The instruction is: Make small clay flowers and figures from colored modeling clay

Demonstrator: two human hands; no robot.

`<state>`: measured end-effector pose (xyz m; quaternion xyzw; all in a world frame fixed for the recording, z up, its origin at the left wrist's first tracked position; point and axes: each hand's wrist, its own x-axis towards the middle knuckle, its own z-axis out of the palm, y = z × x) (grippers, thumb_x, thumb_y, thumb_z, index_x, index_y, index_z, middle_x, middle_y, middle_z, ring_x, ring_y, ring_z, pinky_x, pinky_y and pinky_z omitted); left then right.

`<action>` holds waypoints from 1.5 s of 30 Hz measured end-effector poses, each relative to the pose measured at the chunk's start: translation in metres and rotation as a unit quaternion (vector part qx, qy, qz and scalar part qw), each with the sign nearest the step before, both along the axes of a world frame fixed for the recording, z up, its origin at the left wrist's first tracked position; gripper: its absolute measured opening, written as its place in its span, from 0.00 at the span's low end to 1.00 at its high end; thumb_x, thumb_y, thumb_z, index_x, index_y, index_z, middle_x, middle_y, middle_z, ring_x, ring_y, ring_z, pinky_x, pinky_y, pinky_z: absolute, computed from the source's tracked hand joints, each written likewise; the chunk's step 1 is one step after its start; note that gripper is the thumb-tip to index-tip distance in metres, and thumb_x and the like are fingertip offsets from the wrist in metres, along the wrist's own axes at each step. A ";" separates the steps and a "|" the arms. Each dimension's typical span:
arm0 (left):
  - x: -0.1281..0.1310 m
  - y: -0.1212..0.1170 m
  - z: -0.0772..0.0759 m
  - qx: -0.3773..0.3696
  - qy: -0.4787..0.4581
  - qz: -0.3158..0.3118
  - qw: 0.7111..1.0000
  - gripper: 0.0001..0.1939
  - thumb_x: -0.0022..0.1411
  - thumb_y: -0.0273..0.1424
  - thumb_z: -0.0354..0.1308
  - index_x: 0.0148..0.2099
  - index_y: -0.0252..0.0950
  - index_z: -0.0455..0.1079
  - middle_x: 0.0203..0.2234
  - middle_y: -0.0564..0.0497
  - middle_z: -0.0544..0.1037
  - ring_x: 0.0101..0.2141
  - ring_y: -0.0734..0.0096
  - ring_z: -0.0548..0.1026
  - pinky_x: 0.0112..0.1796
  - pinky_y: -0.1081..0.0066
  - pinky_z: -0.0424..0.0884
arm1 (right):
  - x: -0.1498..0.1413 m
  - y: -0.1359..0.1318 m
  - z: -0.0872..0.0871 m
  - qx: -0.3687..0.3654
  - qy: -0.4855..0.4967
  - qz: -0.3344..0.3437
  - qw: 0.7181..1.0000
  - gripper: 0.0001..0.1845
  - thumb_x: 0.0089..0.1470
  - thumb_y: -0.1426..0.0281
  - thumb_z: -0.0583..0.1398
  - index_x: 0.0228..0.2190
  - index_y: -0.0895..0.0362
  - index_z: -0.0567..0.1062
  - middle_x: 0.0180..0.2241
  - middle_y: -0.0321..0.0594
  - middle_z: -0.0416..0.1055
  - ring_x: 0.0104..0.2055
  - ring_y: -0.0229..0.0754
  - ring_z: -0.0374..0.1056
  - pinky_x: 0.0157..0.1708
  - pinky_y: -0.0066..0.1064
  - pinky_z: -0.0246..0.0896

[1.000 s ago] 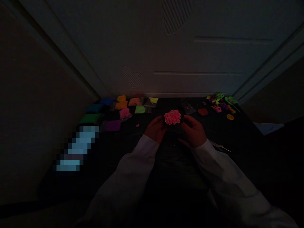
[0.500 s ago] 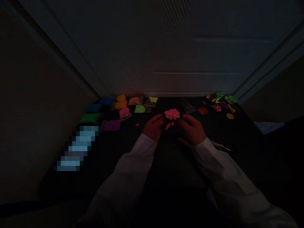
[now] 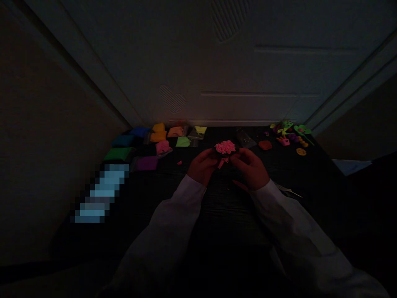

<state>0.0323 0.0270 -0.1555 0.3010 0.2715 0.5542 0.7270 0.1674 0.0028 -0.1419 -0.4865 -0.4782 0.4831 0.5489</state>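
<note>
Between my hands is a pink clay flower point(image 3: 225, 147) with ruffled petals and a dark base. A pink ribbon-like piece point(image 3: 222, 162) hangs just below it. My left hand point(image 3: 203, 164) grips the flower's left side, fingers curled at its edge. On the other side, my right hand point(image 3: 252, 167) closes its thumb and fingers on the right edge. The dim light hides where the fingertips touch. Under my right hand lies a pink pointed tool point(image 3: 240, 185), partly covered.
Bags of coloured clay, such as a purple one point(image 3: 147, 163) and a green one point(image 3: 118, 154), lie at the left. Scissors point(image 3: 290, 191) rest by my right forearm. Small clay figures point(image 3: 283, 141) and a yellow disc point(image 3: 301, 152) sit at the far right. A pixelated bright screen point(image 3: 104, 192) is near left.
The flower has tipped slightly and its ribbon-like piece has shifted a little. Both hands keep their hold, almost in place.
</note>
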 end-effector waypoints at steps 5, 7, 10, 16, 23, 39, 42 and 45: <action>0.005 -0.003 -0.001 0.022 0.014 0.013 1.000 0.22 0.32 0.18 0.62 0.34 0.39 0.70 0.28 0.56 0.76 0.32 0.74 0.72 0.36 0.71 0.65 | 0.000 0.002 -0.001 0.002 0.010 -0.005 1.000 0.12 0.38 0.68 0.61 0.31 0.55 0.68 0.26 0.32 0.67 0.30 0.34 0.63 0.34 0.30 0.57; 0.007 -0.004 -0.001 0.024 0.030 0.027 0.999 0.22 0.32 0.18 0.63 0.35 0.39 0.69 0.28 0.56 0.76 0.32 0.74 0.72 0.37 0.70 0.65 | 0.000 0.002 -0.002 0.008 0.019 0.001 1.000 0.12 0.38 0.68 0.61 0.30 0.55 0.68 0.26 0.31 0.67 0.30 0.34 0.64 0.35 0.30 0.57; 0.008 -0.004 -0.002 0.027 0.048 0.041 0.998 0.21 0.34 0.20 0.63 0.36 0.38 0.69 0.28 0.55 0.76 0.32 0.74 0.72 0.38 0.70 0.65 | -0.001 0.001 0.000 0.006 0.030 0.004 1.000 0.12 0.37 0.68 0.61 0.29 0.55 0.67 0.25 0.30 0.67 0.30 0.34 0.64 0.35 0.30 0.57; 0.007 -0.003 -0.005 0.056 0.062 0.053 0.995 0.20 0.36 0.22 0.63 0.36 0.39 0.68 0.30 0.56 0.75 0.34 0.73 0.72 0.40 0.69 0.65 | -0.006 -0.003 0.007 0.004 0.046 0.022 0.999 0.16 0.35 0.68 0.63 0.30 0.54 0.67 0.25 0.31 0.67 0.30 0.34 0.64 0.35 0.30 0.59; 0.007 -0.006 -0.007 0.081 0.093 0.051 0.991 0.19 0.38 0.23 0.63 0.37 0.40 0.68 0.33 0.54 0.75 0.37 0.70 0.72 0.43 0.66 0.64 | -0.008 -0.004 0.007 0.018 0.028 0.013 0.999 0.15 0.36 0.68 0.63 0.30 0.54 0.66 0.27 0.32 0.68 0.31 0.35 0.65 0.36 0.32 0.59; 0.006 -0.005 -0.011 0.098 0.100 0.054 0.989 0.21 0.39 0.23 0.63 0.39 0.40 0.67 0.34 0.54 0.74 0.37 0.71 0.71 0.42 0.67 0.64 | -0.008 -0.004 0.004 0.031 0.021 0.016 0.999 0.15 0.38 0.69 0.62 0.32 0.54 0.66 0.28 0.32 0.66 0.31 0.35 0.64 0.36 0.31 0.59; 0.006 -0.006 -0.009 0.089 0.097 0.047 0.990 0.21 0.38 0.23 0.64 0.38 0.40 0.67 0.34 0.54 0.74 0.37 0.70 0.71 0.42 0.66 0.64 | -0.008 -0.005 0.004 0.031 0.013 0.013 0.999 0.15 0.38 0.68 0.62 0.31 0.54 0.65 0.28 0.33 0.66 0.31 0.35 0.64 0.36 0.32 0.59; 0.006 -0.006 -0.008 0.096 0.089 0.042 0.991 0.20 0.39 0.23 0.63 0.38 0.41 0.67 0.34 0.55 0.74 0.37 0.72 0.71 0.42 0.68 0.64 | -0.008 -0.005 0.004 0.038 0.018 0.018 0.999 0.15 0.38 0.69 0.61 0.32 0.54 0.65 0.28 0.33 0.66 0.31 0.35 0.63 0.36 0.32 0.59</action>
